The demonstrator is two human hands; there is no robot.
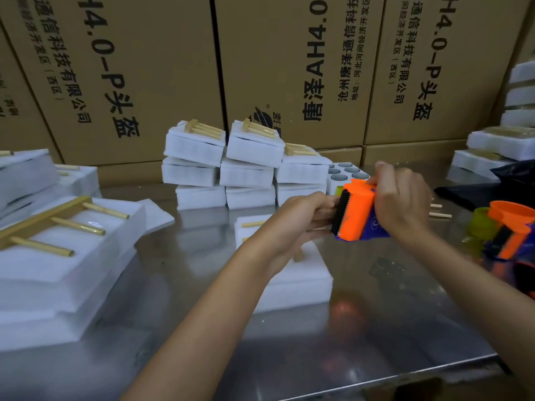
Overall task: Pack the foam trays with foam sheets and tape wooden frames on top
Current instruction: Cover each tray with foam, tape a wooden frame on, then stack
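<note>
The right hand [401, 198] grips the tape gun [359, 211] over the tray [295, 279] lying on the table [390, 314]; the left hand [301, 218] pinches at its toothed edge, likely the tape end. That foam looks light and easily dented, so hold it by its sides; the frame [254, 224] seems stiff.

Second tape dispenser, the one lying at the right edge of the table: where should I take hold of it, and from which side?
Grip the second tape dispenser by its orange and blue body, coming down from above and slightly left. It lies tilted on the metal table with the yellowish tape roll on its left and the black bag behind it, so the top looks freest. Its right end is cut off by the frame, so I can't judge that side.
</note>
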